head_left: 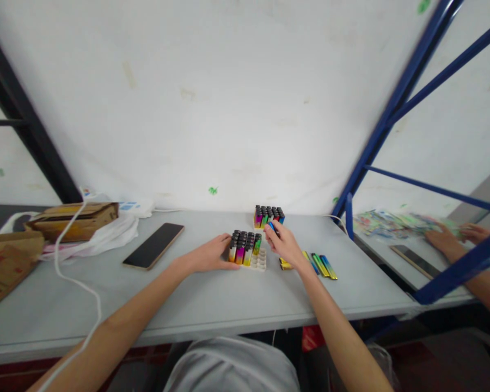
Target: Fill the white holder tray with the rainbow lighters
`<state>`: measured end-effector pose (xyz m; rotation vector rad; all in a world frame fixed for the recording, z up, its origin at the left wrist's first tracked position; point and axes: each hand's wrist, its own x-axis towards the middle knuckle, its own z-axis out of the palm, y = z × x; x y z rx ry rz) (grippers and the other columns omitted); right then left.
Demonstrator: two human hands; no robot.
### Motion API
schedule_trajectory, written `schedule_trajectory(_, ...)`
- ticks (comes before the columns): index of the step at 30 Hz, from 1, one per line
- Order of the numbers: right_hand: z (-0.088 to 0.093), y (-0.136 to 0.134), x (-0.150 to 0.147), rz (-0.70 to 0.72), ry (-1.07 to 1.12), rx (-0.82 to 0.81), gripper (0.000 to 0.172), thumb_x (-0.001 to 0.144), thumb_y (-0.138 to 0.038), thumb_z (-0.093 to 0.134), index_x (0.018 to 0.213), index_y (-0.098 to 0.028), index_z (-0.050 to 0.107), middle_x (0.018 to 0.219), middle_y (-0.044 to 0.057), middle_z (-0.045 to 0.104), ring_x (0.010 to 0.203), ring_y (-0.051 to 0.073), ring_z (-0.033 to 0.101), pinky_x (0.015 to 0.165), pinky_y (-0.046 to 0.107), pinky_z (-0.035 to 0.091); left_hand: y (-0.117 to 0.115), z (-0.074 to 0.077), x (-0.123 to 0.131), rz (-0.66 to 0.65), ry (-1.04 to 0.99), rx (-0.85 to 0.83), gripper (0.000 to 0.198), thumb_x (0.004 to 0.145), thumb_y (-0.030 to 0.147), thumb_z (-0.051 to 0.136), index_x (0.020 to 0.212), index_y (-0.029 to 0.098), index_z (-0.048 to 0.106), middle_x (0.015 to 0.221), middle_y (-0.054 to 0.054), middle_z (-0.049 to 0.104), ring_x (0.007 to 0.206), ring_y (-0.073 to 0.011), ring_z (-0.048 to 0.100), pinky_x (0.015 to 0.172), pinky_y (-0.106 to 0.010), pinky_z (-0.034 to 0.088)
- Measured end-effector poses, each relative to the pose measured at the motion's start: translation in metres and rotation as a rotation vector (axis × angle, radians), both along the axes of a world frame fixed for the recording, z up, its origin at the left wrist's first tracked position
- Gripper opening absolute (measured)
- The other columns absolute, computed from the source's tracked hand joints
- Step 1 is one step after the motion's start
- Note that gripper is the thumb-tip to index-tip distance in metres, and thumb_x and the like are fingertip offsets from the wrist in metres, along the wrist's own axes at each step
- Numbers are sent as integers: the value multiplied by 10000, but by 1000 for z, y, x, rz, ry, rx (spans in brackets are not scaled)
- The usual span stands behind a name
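Note:
A white tray (261, 264) on the grey table holds several colourful lighters (243, 247) standing upright, with empty holes along its right side. My left hand (209, 254) rests against the tray's left side, fingers curled on it. My right hand (283, 243) hovers just right of the tray, pinching a blue lighter (271, 226). A second, full tray of lighters (268, 216) stands behind it. Loose lighters (322, 265) lie flat on the table to the right of my right wrist.
A black phone (154, 245) lies left of the trays. Cardboard boxes (73, 219), a white plastic bag and a white cable (70, 280) fill the far left. A blue metal frame (387, 125) rises at right; beyond it another person's hands (445, 239) work beside a phone.

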<state>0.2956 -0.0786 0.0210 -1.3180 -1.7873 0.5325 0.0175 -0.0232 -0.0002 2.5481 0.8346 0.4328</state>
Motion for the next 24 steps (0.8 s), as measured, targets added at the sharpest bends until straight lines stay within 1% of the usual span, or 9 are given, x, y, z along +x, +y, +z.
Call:
schedule_trajectory(3,12,-6,5,43,-137,132,390,1086,-553,445,967,-215,597,876,40,656,790,188,617,771,292,490,-1,1,0,-10,-14,-7,762,858,635,803,1443,204,574,1441,-148,605,1354,-359,563,1224,-465,411)
schedule_trajectory(5,20,-10,7,63,-268,212,392,1087,-524,475,930,-203,637,940,73,670,879,208,613,846,312,480,-1,1,1,-12,-23,-6,761,861,635,797,1441,195,576,1434,-152,608,1348,-361,568,1221,-467,413)
schedule_trajectory(6,23,-11,9,68,-326,217,407,1088,-518,481,887,-203,643,912,70,669,864,208,602,843,314,472,-1,1,0,-12,-23,-2,754,863,637,792,1435,193,581,1428,-152,611,1340,-361,573,1214,-467,420)
schedule_trajectory(8,26,-13,11,80,-398,162,456,1088,-518,491,780,-208,621,778,38,648,754,193,571,772,304,452,-1,0,0,-10,-20,5,742,863,638,786,1425,195,587,1419,-148,615,1327,-359,581,1200,-462,432)
schedule_trajectory(11,27,-14,13,123,-366,34,483,1072,-526,520,716,-210,603,660,6,651,642,177,563,679,285,423,0,-1,0,-10,-19,8,740,862,635,783,1427,200,584,1422,-144,613,1338,-359,576,1204,-456,430)
schedule_trajectory(17,21,-13,15,210,-250,-99,458,1036,-511,572,704,-207,657,731,32,768,665,204,650,658,288,459,1,-3,0,-2,-28,6,749,845,653,793,1413,206,595,1412,-143,617,1349,-374,571,1193,-461,448)
schedule_trajectory(19,20,-13,13,214,-275,-106,439,1040,-471,580,700,-204,658,714,31,760,653,202,648,662,288,461,1,-2,0,-6,-29,7,737,854,654,786,1412,211,599,1401,-138,623,1338,-369,577,1191,-455,448)
schedule_trajectory(22,21,-15,6,194,-371,-58,389,1040,-403,610,708,-203,652,663,15,715,627,192,629,655,283,440,1,-1,1,-3,-17,-1,739,856,650,788,1408,197,600,1395,-146,621,1322,-367,583,1196,-460,440)
schedule_trajectory(24,22,-16,2,207,-411,-46,332,1037,-361,627,749,-201,668,684,14,717,646,193,641,660,279,438,1,-1,1,1,-10,-6,739,850,644,795,1402,194,600,1401,-150,613,1327,-369,579,1201,-467,436)
